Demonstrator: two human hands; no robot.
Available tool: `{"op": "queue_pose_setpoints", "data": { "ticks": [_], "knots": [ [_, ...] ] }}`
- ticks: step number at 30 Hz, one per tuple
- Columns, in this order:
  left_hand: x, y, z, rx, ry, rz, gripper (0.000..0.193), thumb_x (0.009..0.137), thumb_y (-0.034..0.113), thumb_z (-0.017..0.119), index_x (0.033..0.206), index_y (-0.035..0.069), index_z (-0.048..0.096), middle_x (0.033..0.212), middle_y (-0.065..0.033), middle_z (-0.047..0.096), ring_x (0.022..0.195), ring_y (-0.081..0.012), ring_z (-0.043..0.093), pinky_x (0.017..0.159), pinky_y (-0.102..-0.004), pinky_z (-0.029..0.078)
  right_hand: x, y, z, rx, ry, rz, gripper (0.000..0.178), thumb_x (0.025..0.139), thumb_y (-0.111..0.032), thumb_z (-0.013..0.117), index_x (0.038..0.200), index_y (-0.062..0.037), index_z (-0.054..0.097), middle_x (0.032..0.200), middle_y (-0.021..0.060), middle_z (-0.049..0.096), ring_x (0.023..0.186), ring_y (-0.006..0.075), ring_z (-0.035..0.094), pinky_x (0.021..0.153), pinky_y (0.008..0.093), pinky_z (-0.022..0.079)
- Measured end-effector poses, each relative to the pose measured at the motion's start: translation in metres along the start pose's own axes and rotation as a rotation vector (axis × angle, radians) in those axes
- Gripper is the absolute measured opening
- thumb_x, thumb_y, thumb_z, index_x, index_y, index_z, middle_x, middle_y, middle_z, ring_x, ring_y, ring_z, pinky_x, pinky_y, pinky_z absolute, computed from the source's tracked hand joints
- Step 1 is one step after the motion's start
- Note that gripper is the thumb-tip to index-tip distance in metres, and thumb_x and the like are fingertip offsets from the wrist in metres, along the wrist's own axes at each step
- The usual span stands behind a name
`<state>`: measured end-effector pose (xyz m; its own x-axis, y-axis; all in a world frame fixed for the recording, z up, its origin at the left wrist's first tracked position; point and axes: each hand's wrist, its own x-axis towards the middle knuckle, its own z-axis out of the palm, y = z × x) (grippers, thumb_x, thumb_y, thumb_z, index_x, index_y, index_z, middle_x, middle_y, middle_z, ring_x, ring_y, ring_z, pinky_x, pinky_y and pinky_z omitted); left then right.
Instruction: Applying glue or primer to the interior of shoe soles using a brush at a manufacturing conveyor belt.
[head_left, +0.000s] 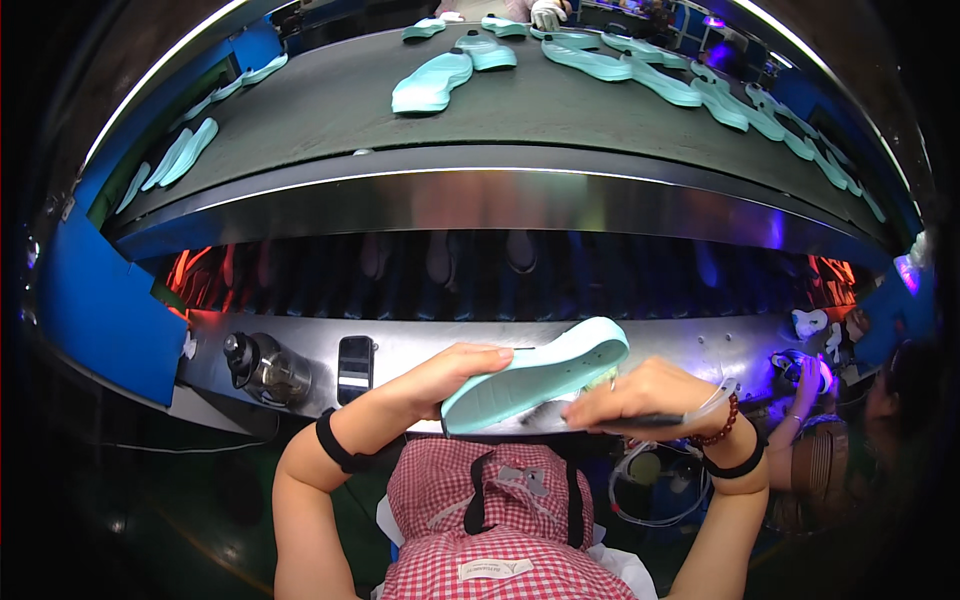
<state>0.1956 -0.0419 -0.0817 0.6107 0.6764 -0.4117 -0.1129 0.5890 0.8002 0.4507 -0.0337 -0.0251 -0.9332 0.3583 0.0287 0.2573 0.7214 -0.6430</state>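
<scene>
A pale turquoise shoe sole [535, 372] is held tilted above the metal bench, its hollowed side toward me. My left hand [468, 368] grips it along the left edge, thumb on the rim. My right hand [640, 395] is closed round a dark-handled brush [655, 420] with a clear tube running back past the wrist. Pale bristles [603, 379] are near the sole's right edge; whether they touch it cannot be made out. A dark, blurred part sticks out beyond my right fingers, under the sole.
On the steel bench [420, 340] are a dark phone [355, 368] and a clear bottle [268, 368]. Beyond a dark slot with reddish glow lies a conveyor belt [320, 100] carrying several turquoise soles [432, 82]. A gloved hand [548, 14] shows across it. Another person's arm [800, 395] is at right.
</scene>
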Motion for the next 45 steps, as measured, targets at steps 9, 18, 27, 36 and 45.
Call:
{"op": "queue_pose_setpoints", "data": {
  "ticks": [9,18,27,36,45],
  "knots": [
    [0.022,-0.038,-0.015,-0.378,-0.147,0.162,0.049,0.088,0.029,0.044,0.125,-0.003,0.038,0.116,-0.0185,0.05,0.101,-0.0256,0.054,0.087,-0.0374,0.044,-0.006,0.018,0.032,0.671,0.362,0.182,0.021,0.075,-0.006,0.064,0.096,-0.0029,0.064,0.083,0.0067,0.065,0.064,0.0089,0.059,0.056,0.0205,0.048],
    [0.053,-0.077,-0.01,-0.635,-0.138,0.207,0.05,0.087,0.03,0.041,0.125,-0.001,0.036,0.116,-0.0202,0.05,0.098,-0.0343,0.056,0.084,-0.0498,0.045,-0.005,0.077,0.069,0.322,1.27,0.434,0.015,0.075,-0.002,0.062,0.089,0.002,0.064,0.08,0.0082,0.064,0.062,0.0103,0.057,0.055,0.0219,0.047],
    [-0.033,0.014,-0.012,-0.258,0.257,0.721,0.059,0.084,0.037,0.033,0.126,-0.005,0.035,0.114,-0.0227,0.051,0.095,-0.0344,0.056,0.084,-0.0438,0.045,-0.036,0.035,0.096,1.209,1.246,-0.243,0.02,0.073,0.005,0.056,0.092,0.0073,0.058,0.088,0.0222,0.062,0.042,0.0088,0.046,0.043,0.0168,0.039],
    [-0.014,0.174,-0.122,-1.109,0.335,1.132,0.072,0.087,0.048,0.032,0.135,-0.002,0.011,0.138,-0.0169,0.022,0.127,-0.0316,0.024,0.101,-0.0507,0.024,-0.032,0.079,0.129,1.366,1.381,0.276,0.014,0.08,0.0,0.053,0.092,0.0048,0.057,0.086,0.0175,0.061,0.042,0.01,0.043,0.039,0.0197,0.035],
    [0.041,0.211,-0.108,1.56,0.979,0.554,0.049,0.077,0.034,0.059,0.112,0.001,0.054,0.116,-0.0194,0.052,0.112,-0.0295,0.046,0.095,-0.0339,0.036,-0.036,0.168,0.19,1.414,1.164,0.499,0.023,0.084,-0.016,0.055,0.103,-0.0034,0.058,0.085,0.0013,0.059,0.059,0.0067,0.048,0.051,0.0179,0.04]
  ]
}}
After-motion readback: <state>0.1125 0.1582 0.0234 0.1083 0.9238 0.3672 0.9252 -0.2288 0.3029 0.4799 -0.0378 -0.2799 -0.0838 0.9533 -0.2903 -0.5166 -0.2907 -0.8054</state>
